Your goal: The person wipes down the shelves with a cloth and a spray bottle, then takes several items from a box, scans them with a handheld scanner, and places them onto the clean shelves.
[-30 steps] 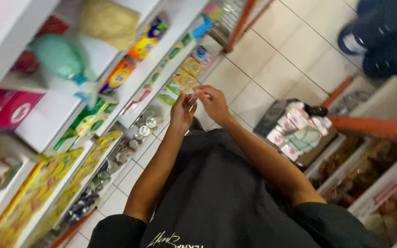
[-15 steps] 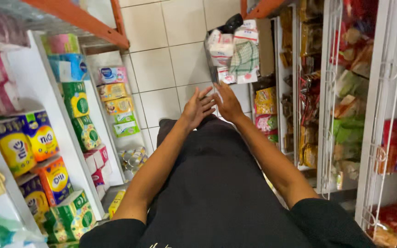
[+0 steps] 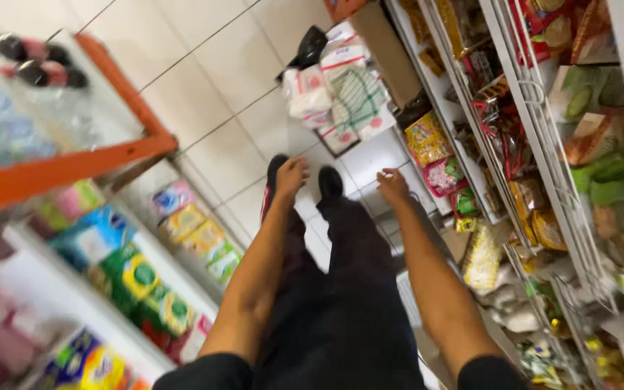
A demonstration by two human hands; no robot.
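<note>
1. Your left hand (image 3: 290, 177) hangs over your shoes (image 3: 330, 182), fingers loosely curled, holding nothing.
2. Your right hand (image 3: 393, 186) hangs apart from it near the right shelf's snack packets (image 3: 427, 137), fingers half curled, empty.
3. Farther on, a box of white packs (image 3: 341, 94) sits on the tiled floor (image 3: 204, 79).
</note>
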